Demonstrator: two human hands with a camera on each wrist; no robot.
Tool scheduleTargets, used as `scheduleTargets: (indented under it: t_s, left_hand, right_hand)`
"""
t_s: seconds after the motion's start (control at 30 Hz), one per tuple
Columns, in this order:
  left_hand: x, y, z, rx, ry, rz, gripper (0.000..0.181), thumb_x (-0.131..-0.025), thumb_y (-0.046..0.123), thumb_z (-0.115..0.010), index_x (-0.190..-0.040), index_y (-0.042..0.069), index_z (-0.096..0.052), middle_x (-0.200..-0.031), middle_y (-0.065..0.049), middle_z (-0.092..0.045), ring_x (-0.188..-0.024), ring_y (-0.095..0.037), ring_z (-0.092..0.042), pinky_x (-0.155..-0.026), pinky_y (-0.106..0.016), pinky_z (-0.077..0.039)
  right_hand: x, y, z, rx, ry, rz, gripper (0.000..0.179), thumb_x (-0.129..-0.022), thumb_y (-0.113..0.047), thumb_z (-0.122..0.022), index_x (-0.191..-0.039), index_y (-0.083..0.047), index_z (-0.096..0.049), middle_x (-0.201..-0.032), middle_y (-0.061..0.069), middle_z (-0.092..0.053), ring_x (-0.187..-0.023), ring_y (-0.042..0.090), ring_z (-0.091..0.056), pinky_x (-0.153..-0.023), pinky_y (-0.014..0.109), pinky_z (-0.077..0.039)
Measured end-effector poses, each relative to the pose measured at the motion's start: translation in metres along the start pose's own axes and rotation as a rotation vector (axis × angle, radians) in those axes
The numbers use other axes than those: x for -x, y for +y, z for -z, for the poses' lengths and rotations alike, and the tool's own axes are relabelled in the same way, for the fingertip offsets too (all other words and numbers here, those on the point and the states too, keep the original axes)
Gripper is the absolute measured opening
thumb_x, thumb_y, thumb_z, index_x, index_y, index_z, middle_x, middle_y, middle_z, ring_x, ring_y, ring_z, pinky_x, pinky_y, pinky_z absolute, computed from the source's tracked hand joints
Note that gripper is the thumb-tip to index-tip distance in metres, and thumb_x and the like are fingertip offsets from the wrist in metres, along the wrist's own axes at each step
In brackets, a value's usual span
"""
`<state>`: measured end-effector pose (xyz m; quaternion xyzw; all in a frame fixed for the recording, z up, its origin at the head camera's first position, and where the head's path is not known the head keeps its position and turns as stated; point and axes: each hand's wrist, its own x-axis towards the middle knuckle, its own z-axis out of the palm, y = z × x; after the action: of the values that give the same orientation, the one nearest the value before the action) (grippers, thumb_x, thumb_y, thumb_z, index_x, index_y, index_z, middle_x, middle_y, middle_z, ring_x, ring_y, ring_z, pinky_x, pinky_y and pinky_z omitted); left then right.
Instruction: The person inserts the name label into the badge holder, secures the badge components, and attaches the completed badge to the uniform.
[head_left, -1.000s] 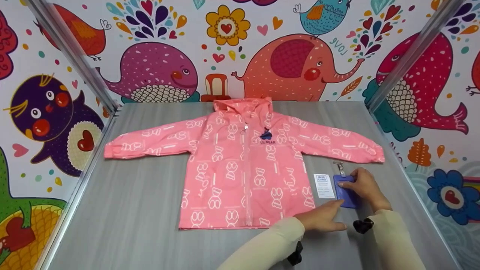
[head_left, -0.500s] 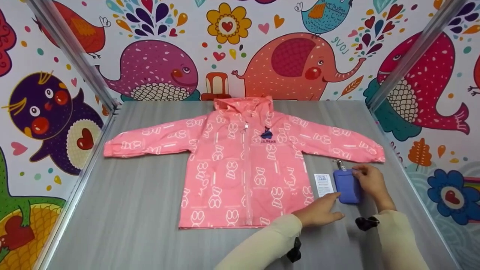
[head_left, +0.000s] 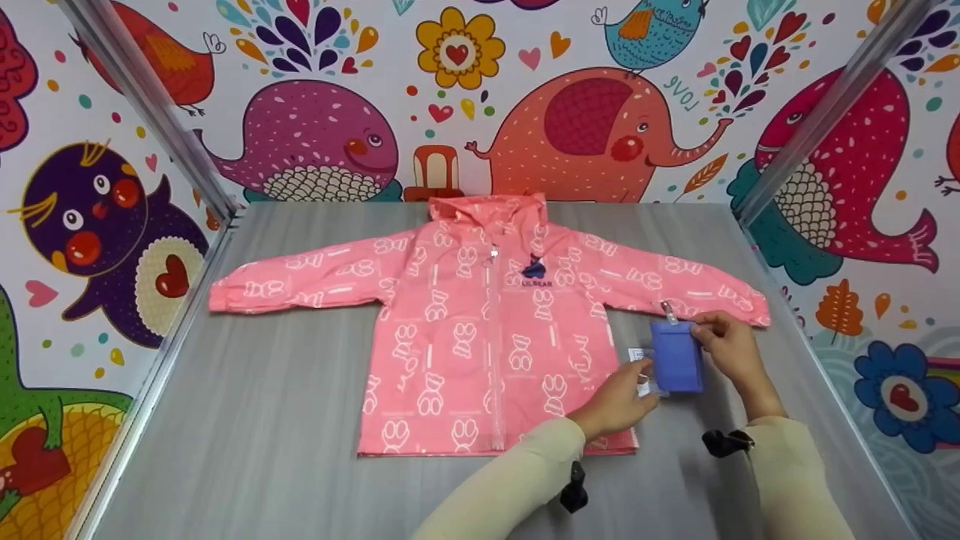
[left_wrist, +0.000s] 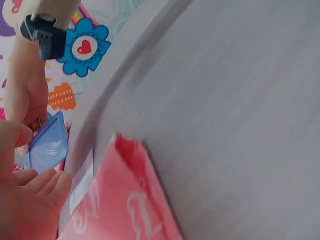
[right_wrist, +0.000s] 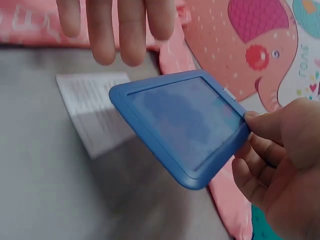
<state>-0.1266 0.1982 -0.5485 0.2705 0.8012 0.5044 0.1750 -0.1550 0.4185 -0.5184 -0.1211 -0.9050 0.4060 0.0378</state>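
Observation:
My right hand (head_left: 731,352) pinches a blue badge holder (head_left: 677,364) by its upper right corner, thumb on one face. In the right wrist view the badge holder (right_wrist: 185,125) is raised and tilted above the table, its clear window showing. A metal clip (head_left: 670,313) is at its top. A white printed card (right_wrist: 95,115) lies on the table beneath, partly covered by the holder in the head view. My left hand (head_left: 619,397) is left of the holder, fingers extended and holding nothing, over the lower right side of a pink hooded jacket (head_left: 457,337).
The jacket lies flat with its sleeves spread on the grey table (head_left: 262,420). Walls with cartoon animals (head_left: 577,135) stand behind and at both sides, with metal posts (head_left: 150,112) at the corners.
My right hand has lifted the badge holder off the table and shifted it left, partly over the card. My left hand has moved left, away from the holder's lower edge.

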Motion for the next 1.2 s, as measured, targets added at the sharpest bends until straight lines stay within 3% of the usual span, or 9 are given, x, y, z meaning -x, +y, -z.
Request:
scheduleTargets:
  t_s: [0.27,0.57,0.73,0.87,1.0,1.2]
  left_hand:
    - [0.014,-0.021,0.036,0.182,0.089,0.026,0.054,-0.094,0.007,-0.057,-0.144,-0.004,-0.041,-0.136,-0.02,-0.057,-0.126,-0.029,-0.058,-0.106,-0.026,-0.048]
    - [0.03,-0.042,0.09,0.233,0.184,0.042,0.047,-0.095,0.006,-0.055,-0.14,-0.007,-0.045,-0.132,-0.024,-0.06,-0.121,-0.034,-0.061,-0.104,-0.034,-0.051]
    - [0.041,-0.055,0.119,0.219,0.247,0.057,0.044,-0.096,0.01,-0.056,-0.137,-0.006,-0.05,-0.127,-0.023,-0.063,-0.118,-0.035,-0.062,-0.104,-0.04,-0.051]
    - [0.049,-0.063,0.139,0.205,0.279,0.084,0.042,-0.096,0.01,-0.056,-0.136,-0.004,-0.052,-0.124,-0.02,-0.066,-0.116,-0.033,-0.064,-0.102,-0.039,-0.052]
    - [0.056,-0.069,0.152,0.191,0.3,0.102,0.041,-0.096,0.01,-0.057,-0.134,-0.005,-0.054,-0.121,-0.019,-0.068,-0.113,-0.031,-0.065,-0.1,-0.037,-0.053]
    - [0.067,-0.076,0.166,0.155,0.318,0.108,0.035,-0.096,0.01,-0.057,-0.128,-0.002,-0.061,-0.116,-0.019,-0.07,-0.105,-0.029,-0.066,-0.094,-0.037,-0.055]
  right_hand:
    - [0.0,-0.032,-0.024,-0.135,-0.007,0.076,0.023,-0.099,-0.009,-0.057,-0.115,0.008,-0.061,-0.09,0.006,-0.066,-0.075,-0.001,-0.059,-0.069,0.015,-0.053]
    - [-0.004,-0.067,-0.061,-0.324,-0.064,0.145,0.02,-0.094,-0.002,-0.063,-0.109,0.011,-0.062,-0.081,-0.003,-0.068,-0.072,-0.001,-0.062,-0.069,0.019,-0.056]
    - [-0.005,-0.088,-0.083,-0.396,-0.114,0.164,0.02,-0.092,0.003,-0.063,-0.108,0.014,-0.061,-0.077,-0.007,-0.068,-0.069,0.0,-0.064,-0.068,0.02,-0.057]
    - [-0.004,-0.103,-0.1,-0.435,-0.159,0.186,0.02,-0.091,0.005,-0.063,-0.107,0.015,-0.06,-0.079,0.001,-0.071,-0.066,0.002,-0.065,-0.066,0.021,-0.057]
    - [-0.003,-0.115,-0.115,-0.464,-0.198,0.197,0.017,-0.09,0.006,-0.063,-0.104,0.015,-0.06,-0.082,0.013,-0.072,-0.065,0.005,-0.066,-0.068,0.029,-0.06]
    - [-0.001,-0.129,-0.133,-0.472,-0.239,0.21,0.014,-0.09,0.006,-0.063,-0.102,0.013,-0.061,-0.08,0.009,-0.072,-0.065,0.007,-0.068,-0.069,0.033,-0.061]
